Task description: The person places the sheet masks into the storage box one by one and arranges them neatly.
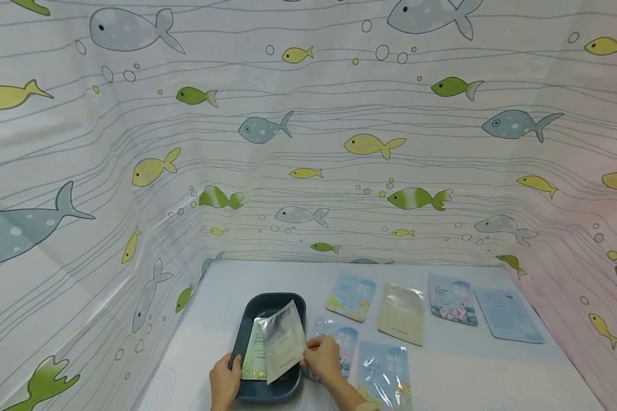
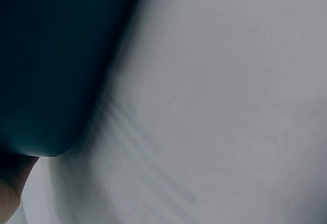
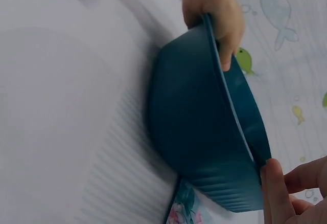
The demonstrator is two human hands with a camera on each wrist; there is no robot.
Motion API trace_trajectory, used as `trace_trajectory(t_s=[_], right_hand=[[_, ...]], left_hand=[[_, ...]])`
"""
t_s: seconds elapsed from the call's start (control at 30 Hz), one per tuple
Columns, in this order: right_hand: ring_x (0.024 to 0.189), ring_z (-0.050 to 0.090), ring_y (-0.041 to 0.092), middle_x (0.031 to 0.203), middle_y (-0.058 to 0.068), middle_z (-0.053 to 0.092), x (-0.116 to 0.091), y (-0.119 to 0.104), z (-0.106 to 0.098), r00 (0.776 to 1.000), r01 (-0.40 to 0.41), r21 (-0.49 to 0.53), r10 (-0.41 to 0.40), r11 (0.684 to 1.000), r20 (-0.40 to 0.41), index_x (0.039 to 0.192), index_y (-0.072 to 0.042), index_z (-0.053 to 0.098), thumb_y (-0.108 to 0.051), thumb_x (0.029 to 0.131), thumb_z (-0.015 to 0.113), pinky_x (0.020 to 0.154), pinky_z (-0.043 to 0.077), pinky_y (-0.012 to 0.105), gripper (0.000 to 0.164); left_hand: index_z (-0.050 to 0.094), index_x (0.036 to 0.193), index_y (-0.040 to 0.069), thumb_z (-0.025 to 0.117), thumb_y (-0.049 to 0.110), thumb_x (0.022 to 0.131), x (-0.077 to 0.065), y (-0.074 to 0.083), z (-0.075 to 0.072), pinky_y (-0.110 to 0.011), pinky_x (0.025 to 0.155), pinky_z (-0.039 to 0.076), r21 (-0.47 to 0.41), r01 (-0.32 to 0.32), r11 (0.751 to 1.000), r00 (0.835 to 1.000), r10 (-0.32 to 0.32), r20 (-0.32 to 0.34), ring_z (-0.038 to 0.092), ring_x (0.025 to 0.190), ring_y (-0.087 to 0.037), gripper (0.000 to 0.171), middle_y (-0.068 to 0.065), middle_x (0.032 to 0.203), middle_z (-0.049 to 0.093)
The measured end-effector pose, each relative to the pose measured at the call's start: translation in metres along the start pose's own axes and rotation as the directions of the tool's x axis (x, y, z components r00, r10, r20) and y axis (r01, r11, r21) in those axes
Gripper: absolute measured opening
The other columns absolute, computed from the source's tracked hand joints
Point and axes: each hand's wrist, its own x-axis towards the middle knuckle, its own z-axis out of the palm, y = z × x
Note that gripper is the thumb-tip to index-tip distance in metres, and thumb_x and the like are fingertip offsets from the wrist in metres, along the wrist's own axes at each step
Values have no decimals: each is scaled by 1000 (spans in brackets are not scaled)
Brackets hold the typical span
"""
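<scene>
A dark blue plastic tub [image 1: 245,342] stands on the table with a green-and-white sachet [image 1: 254,357] and a gold foil sachet [image 1: 284,345] inside. The gold one lies tilted over the green, its edge close to the right rim. My left hand [image 1: 225,379] grips the tub's left rim, thumb over the edge. At the opposite rim, my right hand [image 1: 323,358] pinches the tub's edge, right beside the gold sachet. In the right wrist view, the right hand's fingers [image 3: 276,188] press the outside of the rim, and the left hand [image 3: 219,24] holds the far side.
Right of the tub, a flowered blue sachet [image 1: 345,342] lies partly behind my right hand. Another blue sachet [image 1: 383,371] is nearer me. Farther back lie a yellow-flowered sachet [image 1: 351,297], a gold sachet [image 1: 402,314], a pink-flowered sachet [image 1: 452,299] and a plain blue sachet [image 1: 509,314]. Fish-print curtains [image 1: 329,188] surround the table.
</scene>
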Motion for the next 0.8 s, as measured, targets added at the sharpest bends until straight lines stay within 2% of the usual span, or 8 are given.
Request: trace_trajectory(t_s=[0.23, 0.33, 0.47, 0.6, 0.8], right_hand=[[44, 54, 8, 59, 2, 57, -1, -3, 6, 994, 106, -87, -106, 991, 7, 79, 6, 62, 5, 66, 59, 43, 44, 20, 14], [47, 51, 4, 57, -2, 56, -2, 0, 11, 983, 180, -188, -181, 965, 16, 74, 2, 64, 2, 65, 62, 45, 42, 19, 9], [52, 47, 3, 58, -6, 54, -2, 3, 16, 949, 307, -346, -310, 886, 48, 69, -3, 66, -2, 65, 64, 48, 40, 19, 5], [52, 47, 4, 57, -6, 54, -3, 3, 18, 916, 393, -431, -384, 812, 113, 67, -5, 65, -4, 64, 67, 48, 39, 21, 4], [49, 47, 6, 54, -8, 54, -8, 9, 23, 854, 493, -554, -494, 671, 161, 61, -12, 63, -8, 62, 69, 46, 37, 22, 7]], left_hand=[[62, 80, -6, 56, 3, 82, 1, 0, -1, -34, 52, 39, -5, 10, 1000, 1000, -10, 15, 51, 54, -20, 12, -12, 63, 59], [62, 79, -6, 55, 4, 83, 0, -1, 0, -33, 52, 38, 1, 23, 1000, 999, -23, 31, 50, 53, -18, 13, -10, 61, 57], [62, 81, -7, 55, 4, 82, -2, -1, 0, -36, 53, 40, 4, 19, 1000, 999, -19, 30, 53, 55, -22, 13, -12, 63, 59], [62, 80, -7, 55, 3, 82, -2, 0, -1, -37, 53, 41, 3, 9, 1000, 1000, -9, 15, 54, 55, -23, 13, -12, 62, 59], [58, 70, -3, 53, 5, 83, -1, 1, 1, -29, 48, 33, -9, 47, 999, 998, -47, 39, 40, 46, -14, 16, -2, 50, 45]])
